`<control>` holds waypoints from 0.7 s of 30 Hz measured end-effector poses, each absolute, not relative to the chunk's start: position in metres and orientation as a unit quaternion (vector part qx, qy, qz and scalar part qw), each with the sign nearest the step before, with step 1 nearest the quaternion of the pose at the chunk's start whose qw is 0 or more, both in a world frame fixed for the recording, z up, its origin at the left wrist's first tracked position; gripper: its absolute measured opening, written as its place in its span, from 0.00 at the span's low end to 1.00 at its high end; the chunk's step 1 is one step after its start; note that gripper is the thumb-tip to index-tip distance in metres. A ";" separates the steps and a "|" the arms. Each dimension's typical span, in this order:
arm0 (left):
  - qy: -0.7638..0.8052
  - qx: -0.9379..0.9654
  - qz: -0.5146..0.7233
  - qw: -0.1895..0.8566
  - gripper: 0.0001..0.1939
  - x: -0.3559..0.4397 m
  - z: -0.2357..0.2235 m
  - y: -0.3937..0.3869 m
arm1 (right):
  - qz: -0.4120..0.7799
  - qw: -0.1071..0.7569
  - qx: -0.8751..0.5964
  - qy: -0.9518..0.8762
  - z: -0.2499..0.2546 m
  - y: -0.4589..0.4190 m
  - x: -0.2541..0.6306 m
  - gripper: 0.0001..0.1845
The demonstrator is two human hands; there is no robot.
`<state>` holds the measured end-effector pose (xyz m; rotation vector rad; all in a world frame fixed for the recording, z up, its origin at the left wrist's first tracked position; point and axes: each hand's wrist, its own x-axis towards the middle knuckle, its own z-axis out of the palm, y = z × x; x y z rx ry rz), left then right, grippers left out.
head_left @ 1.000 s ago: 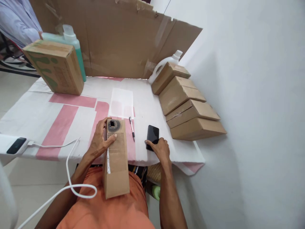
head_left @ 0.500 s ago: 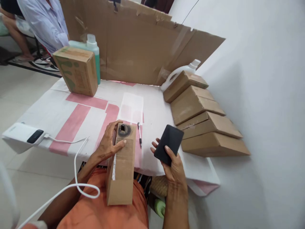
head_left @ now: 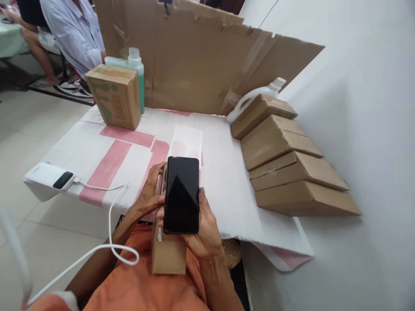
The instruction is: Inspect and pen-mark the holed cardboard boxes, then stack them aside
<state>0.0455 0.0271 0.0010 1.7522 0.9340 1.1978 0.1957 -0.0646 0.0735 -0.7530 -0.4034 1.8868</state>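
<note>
My right hand [head_left: 205,226] grips a black smartphone [head_left: 181,194] whose dark screen faces up toward me. The phone is held over a narrow cardboard box [head_left: 169,255] and covers its upper part. My left hand [head_left: 151,190] is closed on the left side of that box near its top, with the fingertips partly hidden behind the phone. The box's lower end rests against the orange clothing at my lap.
A white power bank [head_left: 48,176] with a white cable [head_left: 112,216] lies at the table's left edge. Several cardboard boxes [head_left: 292,172] line the right side, beside a white jug [head_left: 256,95]. A printed box [head_left: 115,99] and green bottle [head_left: 142,86] stand before a cardboard panel [head_left: 194,65].
My right hand has brought the phone leftward over the narrow box and turned its screen toward me. The phone now hides the hole in the box. My left hand stays on the box.
</note>
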 end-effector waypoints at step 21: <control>0.383 0.691 0.445 0.421 0.40 0.036 0.006 0.028 | 0.767 0.542 -0.316 -0.136 0.083 -0.064 0.185 0.31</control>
